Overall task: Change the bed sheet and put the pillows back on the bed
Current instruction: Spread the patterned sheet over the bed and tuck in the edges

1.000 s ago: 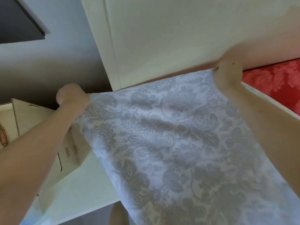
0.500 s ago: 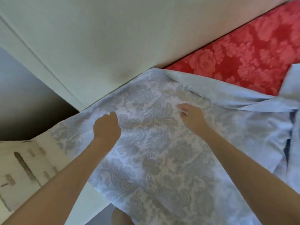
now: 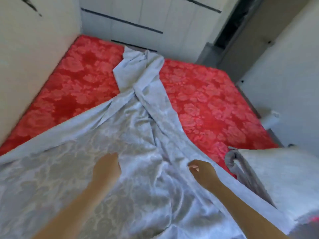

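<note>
Topping one mattress point(image 3: 207, 94): one sheet point(image 3: 138, 135), one pillow point(image 3: 279, 173), two hands point(image 3: 107, 168) point(image 3: 202, 171).

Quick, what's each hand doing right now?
Left hand: on the sheet, fingers hidden; cannot tell.
Right hand: fingers curled; grip cannot be told.

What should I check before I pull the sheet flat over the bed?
1. Sheet covers the mattress: not ok, red shows on both sides.
2. Sheet lies flat: not ok, it is twisted into a bunched strip down the middle.
3. Left hand on the sheet: ok, it rests on it.
4. Right hand grips the sheet: cannot tell, its fingers are curled by a fold.
</note>
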### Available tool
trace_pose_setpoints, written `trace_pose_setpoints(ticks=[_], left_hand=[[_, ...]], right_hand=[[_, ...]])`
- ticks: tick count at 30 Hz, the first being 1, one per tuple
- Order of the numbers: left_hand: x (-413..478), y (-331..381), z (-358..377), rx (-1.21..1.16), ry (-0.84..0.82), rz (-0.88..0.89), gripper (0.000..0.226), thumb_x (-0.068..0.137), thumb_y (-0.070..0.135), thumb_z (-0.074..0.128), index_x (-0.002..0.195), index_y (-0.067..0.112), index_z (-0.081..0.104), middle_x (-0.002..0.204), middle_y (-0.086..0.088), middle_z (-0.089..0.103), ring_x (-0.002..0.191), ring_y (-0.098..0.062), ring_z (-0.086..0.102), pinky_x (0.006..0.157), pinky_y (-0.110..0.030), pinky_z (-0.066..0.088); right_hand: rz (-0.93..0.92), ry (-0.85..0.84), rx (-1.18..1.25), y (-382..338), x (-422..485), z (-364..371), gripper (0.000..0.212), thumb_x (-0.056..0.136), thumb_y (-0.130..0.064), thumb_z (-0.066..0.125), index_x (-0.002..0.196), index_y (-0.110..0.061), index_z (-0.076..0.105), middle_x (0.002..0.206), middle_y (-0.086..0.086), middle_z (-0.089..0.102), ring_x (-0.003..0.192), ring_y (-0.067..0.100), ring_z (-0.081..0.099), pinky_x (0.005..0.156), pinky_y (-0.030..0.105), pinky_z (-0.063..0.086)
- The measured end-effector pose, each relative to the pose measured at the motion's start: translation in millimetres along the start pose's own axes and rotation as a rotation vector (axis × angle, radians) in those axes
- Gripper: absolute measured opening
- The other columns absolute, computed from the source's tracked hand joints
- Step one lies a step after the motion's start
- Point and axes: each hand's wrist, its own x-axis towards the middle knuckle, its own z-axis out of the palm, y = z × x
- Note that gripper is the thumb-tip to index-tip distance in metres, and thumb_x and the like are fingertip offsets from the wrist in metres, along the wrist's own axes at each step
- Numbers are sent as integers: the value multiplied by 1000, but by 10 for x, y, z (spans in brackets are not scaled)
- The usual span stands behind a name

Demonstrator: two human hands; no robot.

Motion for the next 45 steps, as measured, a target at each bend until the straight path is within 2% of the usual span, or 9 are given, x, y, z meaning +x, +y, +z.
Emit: trace_pose_setpoints(ticks=[8, 13, 17, 21, 29, 32, 39, 42, 45], left_hand=[[-393, 3385, 510, -68, 33, 474, 21, 91, 10, 43, 70, 14, 39, 67, 0, 44, 78, -27, 57, 60, -29, 31], [-870, 5186, 979, -103, -91, 605, 22, 89, 8, 44, 69, 12, 52, 69, -3, 56, 66, -20, 50, 57, -32, 35], [-1177, 6363, 1284, -46, -153, 688, 31, 89, 5, 42, 59, 11, 42, 53, -1, 42, 46, -12, 37, 43, -26, 19], [-1101, 7469, 1541, -40, -198, 770, 19, 89, 8, 47, 74, 10, 60, 76, -2, 61, 71, -18, 55, 56, -29, 38], [-695, 9971, 2066, -61, -270, 919, 20, 88, 9, 49, 71, 8, 58, 73, -2, 60, 70, -19, 56, 59, -30, 41], [-601, 10885, 2297, -71, -309, 968, 17, 89, 10, 50, 81, 7, 64, 85, -2, 65, 81, -20, 60, 68, -31, 45], [-691, 12848, 2968, -62, -363, 1021, 23, 89, 11, 48, 68, 15, 54, 72, 0, 56, 75, -22, 55, 62, -28, 37], [-665, 13604, 3326, -73, -384, 957, 25, 89, 10, 47, 66, 15, 52, 84, -8, 63, 87, -28, 59, 70, -30, 41], [-592, 14233, 3545, -139, -362, 824, 19, 90, 12, 49, 84, 7, 66, 97, -11, 68, 97, -30, 60, 80, -31, 43]], right_hand=[[332, 232, 200, 2715, -1383, -1263, 19, 92, -18, 55, 100, -22, 71, 101, -6, 71, 97, 14, 64, 78, 21, 43], [518, 378, 286, 4111, -2105, -1724, 18, 89, -16, 55, 91, -10, 72, 94, 7, 72, 91, 26, 65, 78, 30, 47], [597, 443, 337, 4978, -2322, -2048, 17, 88, -14, 54, 89, -8, 70, 89, 11, 71, 88, 30, 64, 77, 33, 49], [604, 477, 361, 5737, -2197, -2410, 18, 88, -14, 52, 90, -5, 68, 88, 13, 69, 89, 32, 63, 76, 34, 49], [693, 425, 405, 7334, -1788, -3450, 29, 89, -15, 47, 62, -15, 58, 74, 11, 65, 76, 29, 63, 71, 29, 48], [751, 400, 434, 7988, -1704, -3807, 27, 91, -17, 46, 69, -10, 61, 79, 12, 68, 78, 28, 64, 71, 29, 49], [753, 459, 474, 9716, -1445, -4605, 22, 90, -17, 49, 88, -6, 68, 83, 5, 71, 80, 22, 66, 78, 33, 52], [665, 397, 405, 10600, -1169, -4952, 22, 89, -13, 50, 95, 1, 65, 87, 12, 70, 84, 29, 65, 82, 42, 53], [606, 390, 456, 11369, -881, -5337, 20, 92, -18, 51, 90, -6, 67, 83, 7, 69, 75, 20, 64, 76, 35, 52]])
